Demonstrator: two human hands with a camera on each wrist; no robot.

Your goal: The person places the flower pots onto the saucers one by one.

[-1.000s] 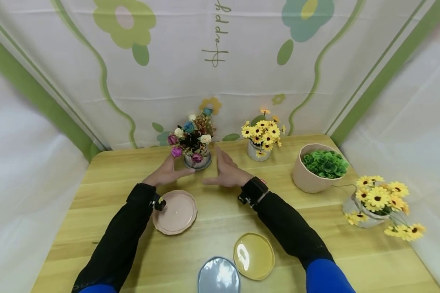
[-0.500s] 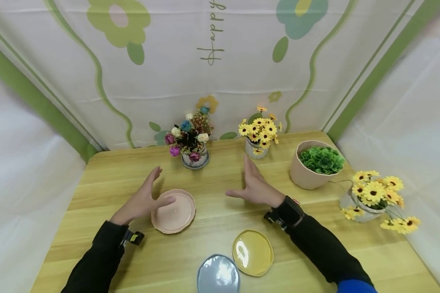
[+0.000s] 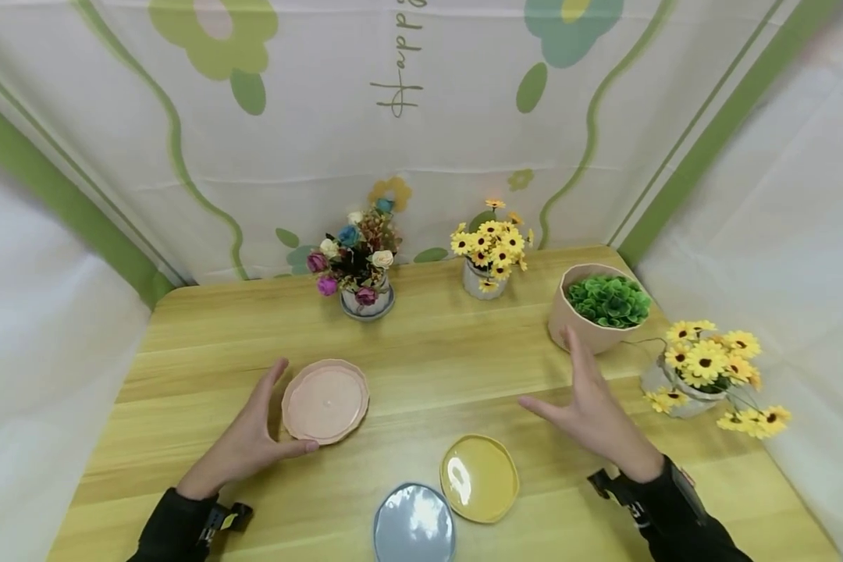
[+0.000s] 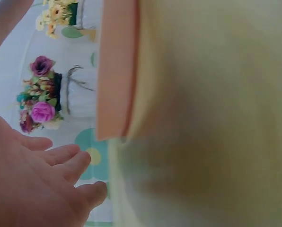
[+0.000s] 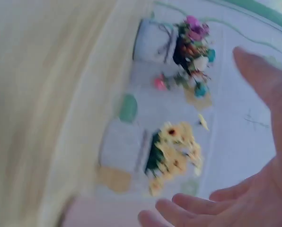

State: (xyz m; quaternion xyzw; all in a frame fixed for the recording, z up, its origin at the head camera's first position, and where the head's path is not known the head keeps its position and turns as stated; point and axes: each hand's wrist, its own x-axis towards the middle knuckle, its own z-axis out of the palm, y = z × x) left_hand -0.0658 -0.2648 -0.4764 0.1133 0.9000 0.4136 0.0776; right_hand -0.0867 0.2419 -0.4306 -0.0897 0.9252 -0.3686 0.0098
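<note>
Your left grip (image 3: 249,443) is spread beside the pink scalloped plate (image 3: 325,400) at the left of the table (image 3: 435,359), your right grip (image 3: 597,414) spread near the pink planter (image 3: 599,336), and since the plate looks light, stiff and perhaps breakable, you best take it by opposite edges.

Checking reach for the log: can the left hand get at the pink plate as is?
Likely yes: the left hand is at the rim of the pink plate, holding nothing, with no other object between them.
</note>
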